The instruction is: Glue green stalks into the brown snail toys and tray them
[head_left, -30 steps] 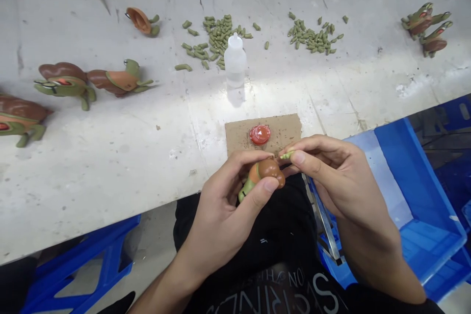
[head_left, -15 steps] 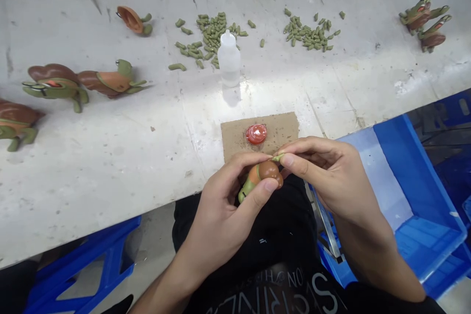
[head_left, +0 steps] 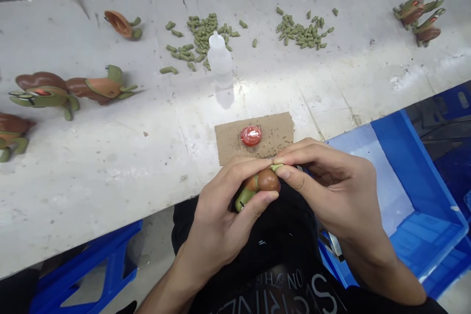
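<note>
Wrapped around a turtle figure [head_left: 267,180] is my left hand [head_left: 224,211], its thumb and fingers closed on the body. The figure has a brown shell, an orange belly and a green head, tilted down to the left. My right hand [head_left: 331,189] pinches a small green limb piece [head_left: 276,167] between thumb and fingertips, against the shell's upper side. The left index fingertip touches that spot too, so the joint itself is hidden. Just beyond my hands, a shiny red oval dish [head_left: 250,136] rests on a piece of cardboard [head_left: 228,140].
A white squeeze bottle [head_left: 220,61] stands by one pile of green limb pieces [head_left: 204,34]; another pile [head_left: 303,34] lies to its right. Turtle figures [head_left: 44,89] lie at left, others [head_left: 414,10] at far right. A blue crate [head_left: 430,171] sits below the table's right edge.
The right fingers have pressed the limb piece closer against the shell, and less of it shows. The turtle figure has turned slightly in my left hand. The whole view has shifted a little.
</note>
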`<state>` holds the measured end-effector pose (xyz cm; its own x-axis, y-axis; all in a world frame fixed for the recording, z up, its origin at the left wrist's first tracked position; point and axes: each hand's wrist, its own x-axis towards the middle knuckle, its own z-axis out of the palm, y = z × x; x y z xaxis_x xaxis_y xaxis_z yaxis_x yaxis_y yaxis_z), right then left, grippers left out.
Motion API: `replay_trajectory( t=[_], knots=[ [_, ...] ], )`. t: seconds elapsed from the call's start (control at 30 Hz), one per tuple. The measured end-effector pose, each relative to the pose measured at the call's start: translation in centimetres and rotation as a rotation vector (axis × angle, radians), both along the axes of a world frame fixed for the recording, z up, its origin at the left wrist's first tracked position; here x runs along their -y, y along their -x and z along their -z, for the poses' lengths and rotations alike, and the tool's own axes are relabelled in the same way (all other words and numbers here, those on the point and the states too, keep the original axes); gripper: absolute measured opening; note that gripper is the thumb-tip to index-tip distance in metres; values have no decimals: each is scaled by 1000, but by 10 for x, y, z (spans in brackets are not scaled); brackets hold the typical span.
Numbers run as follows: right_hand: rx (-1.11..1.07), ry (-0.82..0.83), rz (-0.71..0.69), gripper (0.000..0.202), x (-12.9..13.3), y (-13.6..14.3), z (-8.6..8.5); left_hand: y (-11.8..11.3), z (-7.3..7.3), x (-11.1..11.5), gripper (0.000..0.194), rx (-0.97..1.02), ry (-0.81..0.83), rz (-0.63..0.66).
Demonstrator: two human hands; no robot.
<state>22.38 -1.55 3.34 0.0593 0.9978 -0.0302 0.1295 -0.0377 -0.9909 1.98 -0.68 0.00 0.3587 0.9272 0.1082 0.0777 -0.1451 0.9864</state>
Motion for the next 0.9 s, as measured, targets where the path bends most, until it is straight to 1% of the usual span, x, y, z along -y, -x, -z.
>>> replay_trajectory(
  t=[0.1,0.2,0.27,0.33,0.37,0.4,0.47,0.5,0.57,0.6,0.67,0.7,0.8,0.9],
  knots=[
    [38,-61,-20,23,-3,1,-1,3,-1,-1,30,-13,-8,-6],
    [31,-101,-70,18,-10,1,-4,8,0,-1,31,-38,14,-38],
    [32,-116,-123,15,-17,-1,-8,10,1,-1,31,-41,33,-69],
    [108,-119,-154,8,-28,-7,-10,10,0,1,26,-18,91,-143],
    [174,-118,-138,6,-37,-13,-9,9,-2,1,22,11,154,-204],
    [250,-121,-93,11,-48,-21,-7,8,-6,1,20,60,241,-268],
    [404,-134,62,23,-79,-42,4,5,-15,-1,28,208,461,-356],
    [469,-149,154,24,-97,-55,11,4,-20,-3,34,293,568,-364],
    [601,-146,284,26,-135,-80,28,6,-28,-7,41,433,738,-315],
    [655,-141,324,30,-152,-91,36,7,-30,-10,41,482,805,-281],
    [738,-127,356,33,-179,-110,49,12,-32,-13,38,579,931,-206],
    [767,-120,356,31,-188,-117,54,14,-32,-14,35,642,988,-159],
    [811,-113,333,20,-200,-127,62,18,-27,-16,28,887,1086,0],
    [791,-121,317,19,-199,-132,62,18,-22,-18,25,1038,1134,82]
  ],
)
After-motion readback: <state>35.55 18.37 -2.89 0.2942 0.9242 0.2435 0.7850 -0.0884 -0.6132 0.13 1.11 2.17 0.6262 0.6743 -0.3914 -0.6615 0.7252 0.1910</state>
